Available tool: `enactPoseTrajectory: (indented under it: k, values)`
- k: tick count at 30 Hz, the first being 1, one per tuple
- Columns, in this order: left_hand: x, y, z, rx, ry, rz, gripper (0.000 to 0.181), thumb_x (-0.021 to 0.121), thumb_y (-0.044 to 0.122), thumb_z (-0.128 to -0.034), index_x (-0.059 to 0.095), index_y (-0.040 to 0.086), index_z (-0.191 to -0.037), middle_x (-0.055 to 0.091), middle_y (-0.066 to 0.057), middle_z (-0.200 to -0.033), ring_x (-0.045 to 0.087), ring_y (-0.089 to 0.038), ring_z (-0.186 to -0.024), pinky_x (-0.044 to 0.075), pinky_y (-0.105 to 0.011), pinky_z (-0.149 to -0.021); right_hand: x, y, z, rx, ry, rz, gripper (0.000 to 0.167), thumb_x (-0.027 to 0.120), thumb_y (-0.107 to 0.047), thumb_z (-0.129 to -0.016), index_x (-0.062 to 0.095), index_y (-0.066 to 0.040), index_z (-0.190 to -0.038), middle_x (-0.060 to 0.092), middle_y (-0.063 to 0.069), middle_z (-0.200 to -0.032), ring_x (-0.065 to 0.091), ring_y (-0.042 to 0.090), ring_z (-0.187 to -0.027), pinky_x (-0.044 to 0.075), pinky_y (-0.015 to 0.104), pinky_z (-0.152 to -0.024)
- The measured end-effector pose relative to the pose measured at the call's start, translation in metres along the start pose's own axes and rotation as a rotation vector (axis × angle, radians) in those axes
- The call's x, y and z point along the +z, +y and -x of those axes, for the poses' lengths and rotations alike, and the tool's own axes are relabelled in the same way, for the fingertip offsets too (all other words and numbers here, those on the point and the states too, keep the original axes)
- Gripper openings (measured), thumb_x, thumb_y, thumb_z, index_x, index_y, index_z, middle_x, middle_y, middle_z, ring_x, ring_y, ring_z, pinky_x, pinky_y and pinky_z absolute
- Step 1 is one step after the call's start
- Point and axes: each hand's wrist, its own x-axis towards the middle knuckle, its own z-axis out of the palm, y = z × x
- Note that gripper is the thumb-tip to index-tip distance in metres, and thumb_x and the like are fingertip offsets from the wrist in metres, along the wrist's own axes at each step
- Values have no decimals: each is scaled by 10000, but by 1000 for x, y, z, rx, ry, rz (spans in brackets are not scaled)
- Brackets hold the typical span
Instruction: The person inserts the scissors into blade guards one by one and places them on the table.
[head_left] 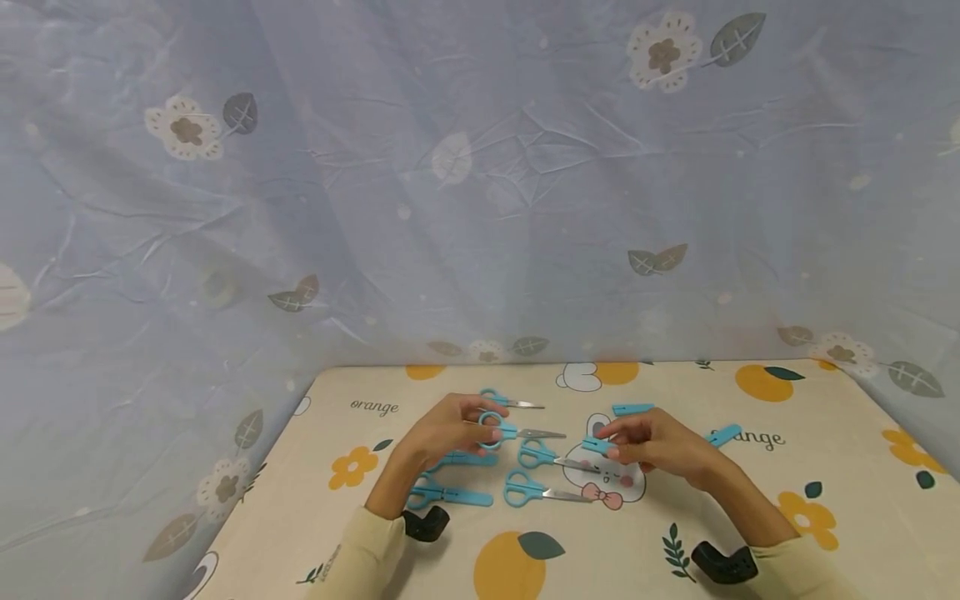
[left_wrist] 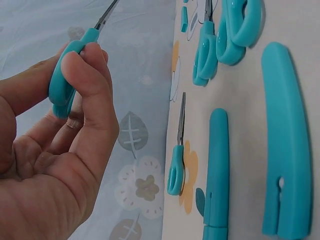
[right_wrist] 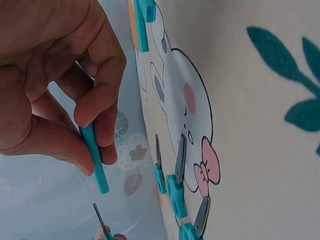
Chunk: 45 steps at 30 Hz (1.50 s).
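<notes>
1. Left sleeve (head_left: pixel 356 550): pale yellow fabric, long, ending at the forearm.
2. Left hand (head_left: pixel 452 429): bare, beyond the left sleeve.
3. Left wrist device (head_left: pixel 427 525): black, bent, just beside the left sleeve.
4. Right sleeve (head_left: pixel 806 571): matching pale yellow, well right of the left sleeve.
5. Right hand (head_left: pixel 660 442): bare, right of the left sleeve.
6. Right wrist device (head_left: pixel 726 564): black, bent, likewise right.

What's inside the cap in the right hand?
Nothing visibly enters the cap; the scissors in the left hand point toward it, apart. The cap itself hides its interior.
</notes>
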Motion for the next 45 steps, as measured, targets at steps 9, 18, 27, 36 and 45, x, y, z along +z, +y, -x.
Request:
enactPoseTrajectory:
  k: [9,18,27,36,45]
  values:
    - [5,0,-5,1,-8,2,380,786,116,-989,703,44,-1353,658,-29,-993,746,-181,-906,675,-489,-890,6,-3,-5,32,5,12,420,777,-199,-994,715,-16,-1368,715,81,-994,596,196,-816,529,275,-615]
    - [9,2,-7,-2,-19,16,347,771,101,-997,710,61,-1336,643,-24,-977,743,-193,-905,674,-478,-872,6,-6,-9,6,-18,-7,412,761,-175,-1005,706,12,-1369,727,119,-1016,620,223,-857,573,299,-639]
    - [7,6,-8,3,-14,45,328,734,39,-1008,712,37,-1336,670,-25,-974,742,-191,-869,678,-454,-823,3,-13,-9,22,-7,-9,409,774,-169,-994,715,10,-1357,710,70,-992,597,160,-892,542,264,-636]
    - [10,10,-9,13,-22,41,329,736,51,-1010,705,28,-1337,655,-24,-957,741,-167,-855,672,-346,-757,3,-13,-10,-8,-32,-23,410,758,-157,-1007,698,35,-1364,725,80,-1020,623,213,-875,580,293,-649]
    - [13,11,-12,10,-22,47,322,744,43,-1001,712,30,-1321,657,-29,-949,733,-164,-839,657,-302,-724,3,-12,-10,-22,-44,-40,409,751,-156,-1013,694,29,-1374,728,145,-1051,619,237,-883,586,300,-653]
